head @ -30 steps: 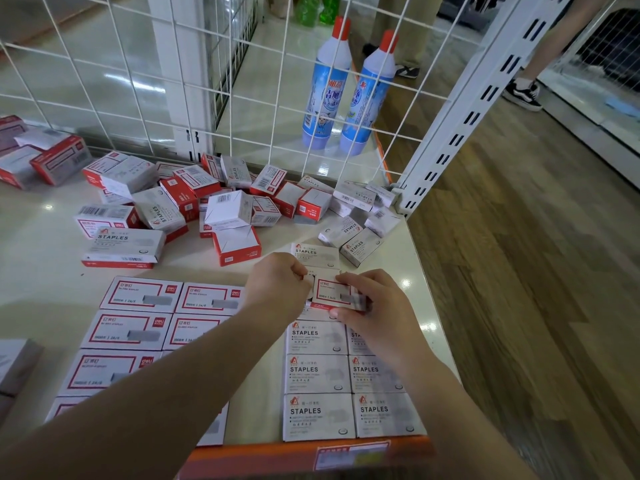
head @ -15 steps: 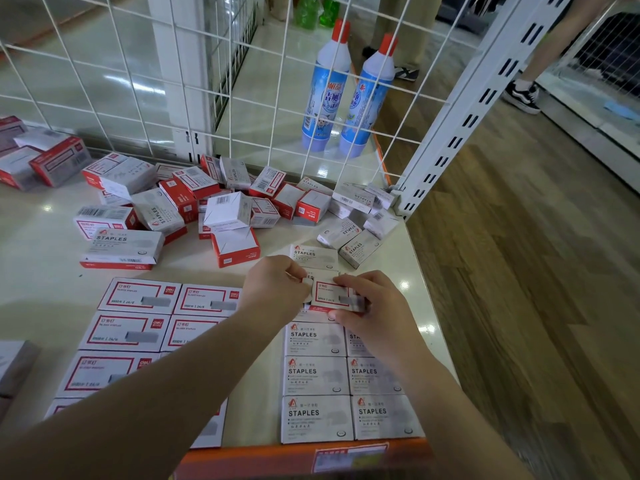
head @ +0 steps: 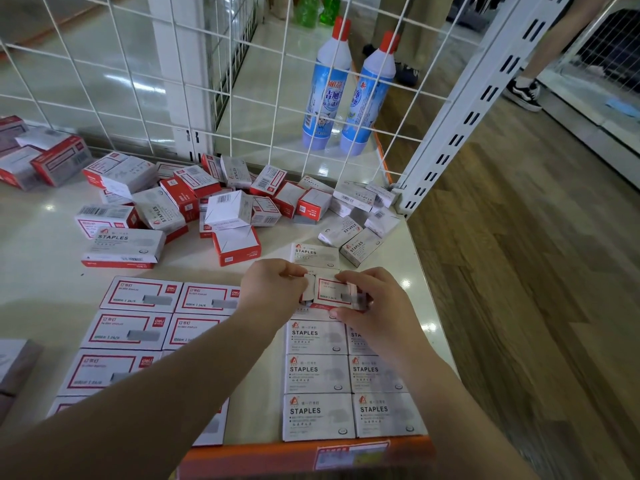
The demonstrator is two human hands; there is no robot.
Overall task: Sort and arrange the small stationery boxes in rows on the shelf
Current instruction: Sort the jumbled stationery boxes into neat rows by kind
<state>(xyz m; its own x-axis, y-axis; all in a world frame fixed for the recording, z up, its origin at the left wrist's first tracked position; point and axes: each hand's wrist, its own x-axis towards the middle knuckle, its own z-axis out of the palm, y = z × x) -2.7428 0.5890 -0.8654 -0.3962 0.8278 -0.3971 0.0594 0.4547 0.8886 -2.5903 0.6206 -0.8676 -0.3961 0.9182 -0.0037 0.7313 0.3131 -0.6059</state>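
Both my hands hold one small red-framed staple box (head: 330, 289) just above the near right part of the cream shelf (head: 41, 271). My left hand (head: 272, 289) pinches its left end flap. My right hand (head: 372, 299) grips its right end. Below them lie grey STAPLES boxes (head: 317, 375) in two neat columns; one more grey box (head: 313, 254) lies just beyond my hands. To the left, red-framed boxes (head: 138, 296) lie flat in rows. A loose heap of mixed staple boxes (head: 225, 206) sits at the back of the shelf.
A white wire grid (head: 173, 98) backs the shelf, with two blue bottles (head: 325, 95) standing behind it. A slotted white upright (head: 460, 109) marks the right corner. An orange price strip (head: 311, 455) edges the front. Wooden floor and a person's sneaker (head: 524, 93) lie to the right.
My hands have stayed in place on the red-framed box; only the fingers at its left flap have shifted slightly.
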